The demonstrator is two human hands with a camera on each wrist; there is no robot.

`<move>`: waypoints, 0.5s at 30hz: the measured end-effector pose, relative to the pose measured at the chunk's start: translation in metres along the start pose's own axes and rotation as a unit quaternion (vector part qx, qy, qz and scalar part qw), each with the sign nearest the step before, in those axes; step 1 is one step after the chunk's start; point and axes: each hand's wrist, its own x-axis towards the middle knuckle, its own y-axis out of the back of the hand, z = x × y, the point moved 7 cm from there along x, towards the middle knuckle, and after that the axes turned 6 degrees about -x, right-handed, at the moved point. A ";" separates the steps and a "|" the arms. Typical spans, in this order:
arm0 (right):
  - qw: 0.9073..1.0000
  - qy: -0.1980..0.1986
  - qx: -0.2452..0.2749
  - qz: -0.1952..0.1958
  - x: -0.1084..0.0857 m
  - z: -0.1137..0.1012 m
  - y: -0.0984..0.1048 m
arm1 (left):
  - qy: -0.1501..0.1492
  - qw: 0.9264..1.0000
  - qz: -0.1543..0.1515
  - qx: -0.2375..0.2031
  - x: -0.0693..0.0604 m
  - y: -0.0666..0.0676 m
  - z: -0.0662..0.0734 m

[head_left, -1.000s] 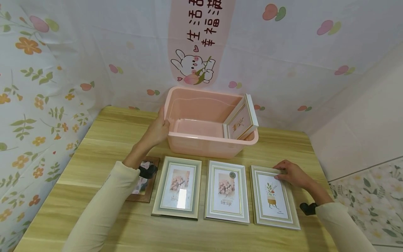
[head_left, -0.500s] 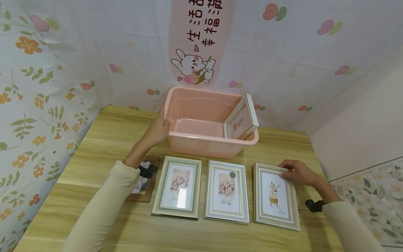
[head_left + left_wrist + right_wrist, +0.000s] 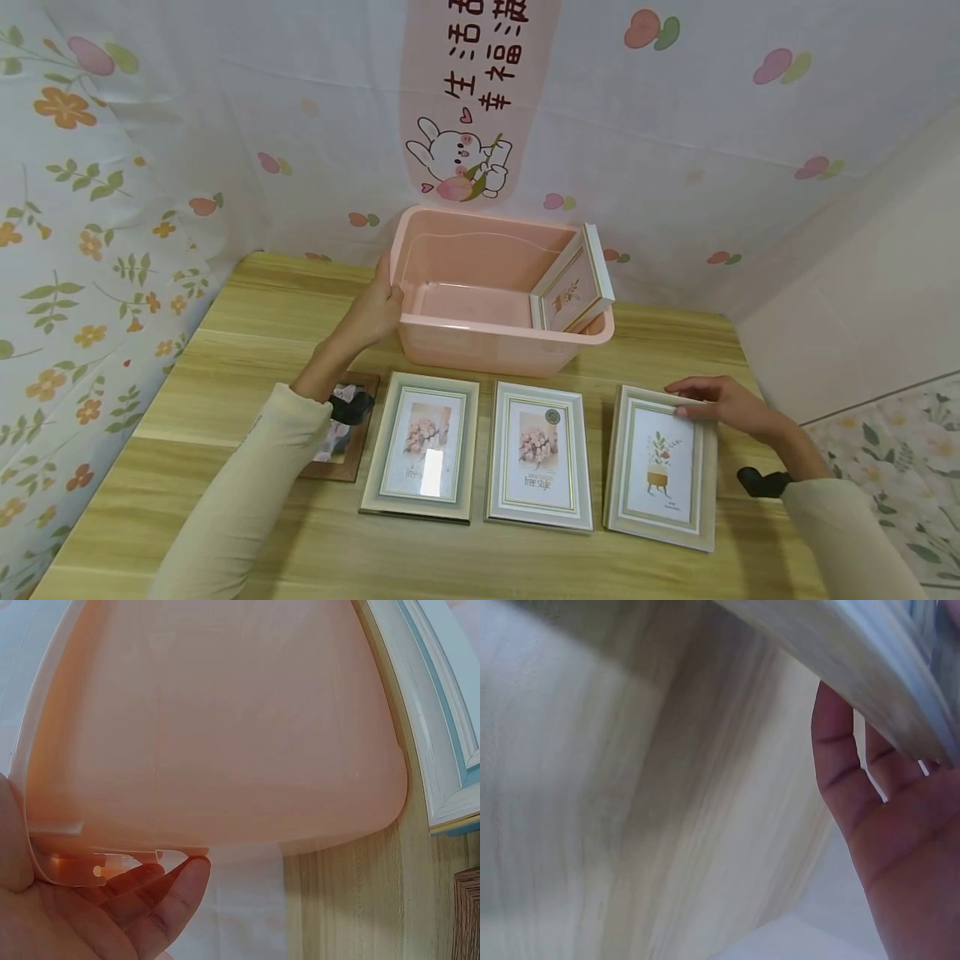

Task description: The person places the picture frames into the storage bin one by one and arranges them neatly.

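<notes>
Pale wood-grained desk [image 3: 525, 567] with a white cloth backdrop [image 3: 322, 142] behind its far edge, printed with fruit shapes, dark red characters and a cartoon rabbit. Laid out nearest, in a row from left edge towards right: a brown wood-look photo frame [image 3: 348, 446], partly hidden by a sleeve; a cream rectangular frame with a pale green inner border [image 3: 420, 450]; a white rectangular frame with gold lines [image 3: 538, 457]; and, closest to the right edge, a cream-and-white rectangular frame with a potted-plant print [image 3: 662, 467].

Held at the far right corner of that last frame: right grip [image 3: 723, 408], narrow, with thumb on the face and fingers behind. Apparently at the start of a lift, with frame tilted and far end seemingly off the desk.

Farther back, near the far edge: a glossy pale-pink plastic tub [image 3: 480, 346], held at its left end rim by left grip [image 3: 375, 308]. Inside, leaning on the right end wall: a white-and-gold rectangular frame [image 3: 572, 287].

Probably calls next for a secure pinch and a raise clear of the white neighbour, with tub kept steady.
</notes>
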 end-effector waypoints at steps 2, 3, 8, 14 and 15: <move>1.000 0.006 0.017 -0.016 -0.001 -0.001 0.000 | 0.001 1.000 0.000 0.003 0.000 0.000 0.000; 0.999 0.012 0.022 -0.027 -0.001 -0.002 0.001 | 0.001 1.000 0.000 0.003 0.000 0.000 0.000; 0.996 0.021 0.054 -0.068 -0.004 -0.008 0.000 | -0.003 1.000 0.002 0.000 0.000 0.000 0.002; 0.993 0.027 0.071 -0.090 -0.006 -0.012 0.000 | -0.002 1.000 0.002 -0.004 -0.001 0.000 0.002; 0.992 0.029 0.074 -0.093 -0.007 -0.013 0.000 | -0.002 1.000 0.002 -0.006 -0.001 0.000 0.002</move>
